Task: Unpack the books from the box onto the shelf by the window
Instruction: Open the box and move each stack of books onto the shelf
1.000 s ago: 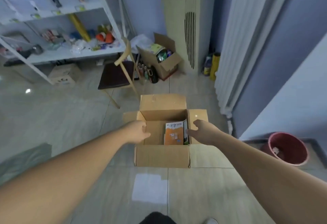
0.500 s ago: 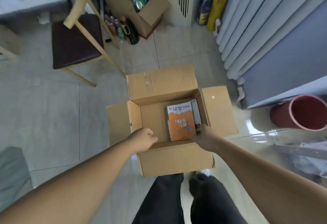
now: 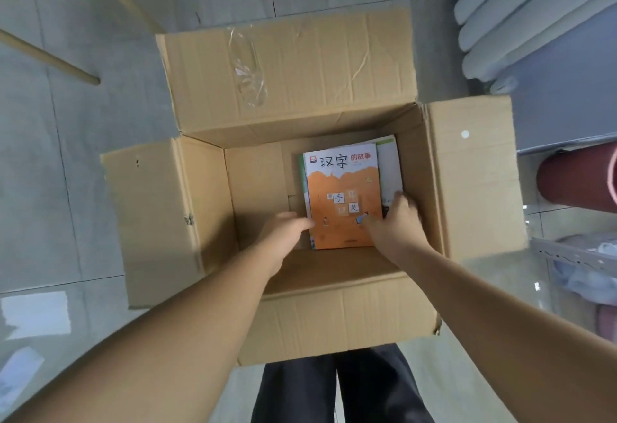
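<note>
An open cardboard box (image 3: 293, 89) stands on the tiled floor right below me, all flaps folded out. In its right half lies a small stack of books; the top book (image 3: 340, 189) has an orange and white cover with Chinese characters, and a white book (image 3: 390, 169) shows under it at the right. My left hand (image 3: 283, 232) is inside the box, fingertips touching the stack's left edge near its front corner. My right hand (image 3: 394, 222) rests on the stack's front right corner, fingers spread over both covers. Neither hand has lifted anything.
A white radiator (image 3: 521, 18) runs along the wall at the upper right. A dark red bucket (image 3: 574, 182) stands right of the box. Wooden chair legs (image 3: 50, 58) cross the floor at the upper left. My dark trousers (image 3: 334, 386) are just behind the box.
I have bent down over the box, so it fills the view. Both hands went from the box's rim down inside to the two sides of the book stack.
</note>
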Demonstrator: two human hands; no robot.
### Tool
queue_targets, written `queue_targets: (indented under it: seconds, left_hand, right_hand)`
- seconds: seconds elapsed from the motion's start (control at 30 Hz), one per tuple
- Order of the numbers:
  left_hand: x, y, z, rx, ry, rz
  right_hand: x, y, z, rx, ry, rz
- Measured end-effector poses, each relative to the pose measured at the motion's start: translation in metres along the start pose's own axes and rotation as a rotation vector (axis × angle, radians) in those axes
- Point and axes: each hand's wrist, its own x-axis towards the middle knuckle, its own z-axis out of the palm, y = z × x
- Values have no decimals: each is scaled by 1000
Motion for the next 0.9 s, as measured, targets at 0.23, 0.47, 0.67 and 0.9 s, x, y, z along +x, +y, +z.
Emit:
queue_targets:
  seconds: [0.23, 0.47, 0.67, 0.9]
  left_hand:
    - [42, -8, 20, -69, 12, 19]
    - [43, -16, 17, 0, 81, 119]
    - [45, -17, 24, 53, 117, 128]
    - [40, -9, 46, 98, 44, 232]
  right_hand:
    - [28, 10, 10, 121, -43, -12]
    - [49, 14, 25, 151, -40, -2]
    - [50, 10, 42, 87, -43, -11]
    - [59, 17, 20, 10, -120, -70]
